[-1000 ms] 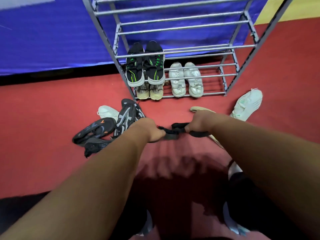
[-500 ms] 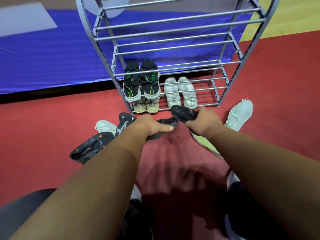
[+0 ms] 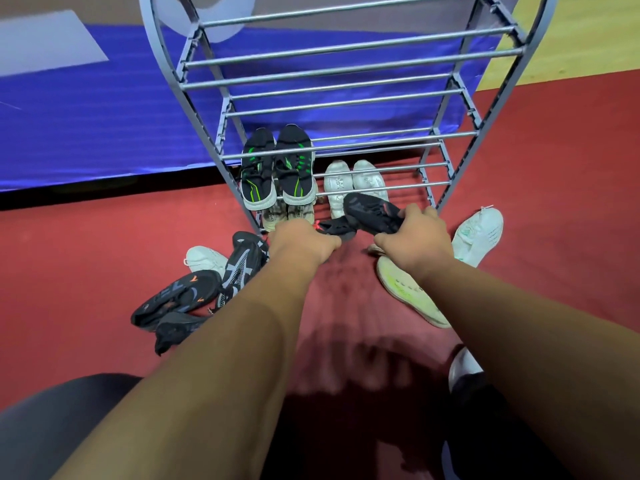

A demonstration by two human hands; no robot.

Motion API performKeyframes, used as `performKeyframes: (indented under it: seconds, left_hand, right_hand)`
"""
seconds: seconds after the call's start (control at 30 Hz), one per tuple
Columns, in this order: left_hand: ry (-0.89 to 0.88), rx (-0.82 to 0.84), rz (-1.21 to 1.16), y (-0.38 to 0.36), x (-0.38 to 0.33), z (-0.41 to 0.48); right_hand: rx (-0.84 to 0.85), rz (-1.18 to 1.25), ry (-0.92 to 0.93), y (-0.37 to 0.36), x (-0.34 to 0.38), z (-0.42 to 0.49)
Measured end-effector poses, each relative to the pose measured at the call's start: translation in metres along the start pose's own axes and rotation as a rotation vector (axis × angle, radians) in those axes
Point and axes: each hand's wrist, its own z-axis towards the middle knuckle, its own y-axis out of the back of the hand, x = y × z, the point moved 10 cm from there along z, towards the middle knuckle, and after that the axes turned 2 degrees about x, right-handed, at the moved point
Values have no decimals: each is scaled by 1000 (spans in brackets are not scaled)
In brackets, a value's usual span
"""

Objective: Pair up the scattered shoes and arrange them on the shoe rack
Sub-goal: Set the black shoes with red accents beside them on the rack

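Note:
My right hand (image 3: 414, 241) grips a black shoe (image 3: 372, 213) held just in front of the grey metal shoe rack (image 3: 341, 147). My left hand (image 3: 302, 241) holds a second black shoe (image 3: 335, 229) by its end, close beside the first. On the rack sit a black-and-green pair (image 3: 277, 168), a white pair (image 3: 353, 183) and a beige pair (image 3: 287, 214) below. A pile of dark shoes (image 3: 194, 296) and a white shoe (image 3: 204, 258) lie on the floor to the left. A yellow-soled shoe (image 3: 408, 292) and a white shoe (image 3: 479, 235) lie to the right.
The floor is red carpet (image 3: 86, 271). A blue mat (image 3: 86, 133) lies behind the rack, and yellow floor (image 3: 588, 36) shows at the top right. My knees and a white-toed shoe (image 3: 462, 368) fill the bottom of the view.
Both hands have lifted the two black shoes off the carpet and carried them forward to the rack's front. The yellow-soled shoe under my right hand has come into view.

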Motion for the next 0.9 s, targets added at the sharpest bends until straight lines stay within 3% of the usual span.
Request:
performKeyframes:
  seconds: [0.17, 0.43, 0.57, 0.9]
  left_hand:
    - [-20, -141, -73, 17, -3, -9]
    - [27, -230, -177, 9, -8, 2]
    - [58, -297, -187, -2, -11, 29]
    - [-75, -373, -106, -30, -70, 114]
  right_hand:
    - [-75, 84, 26, 23, 1, -5]
    - [-178, 164, 14, 37, -1, 11]
    - [-185, 155, -6, 30, -8, 37]
    - [-200, 165, 6, -8, -13, 130]
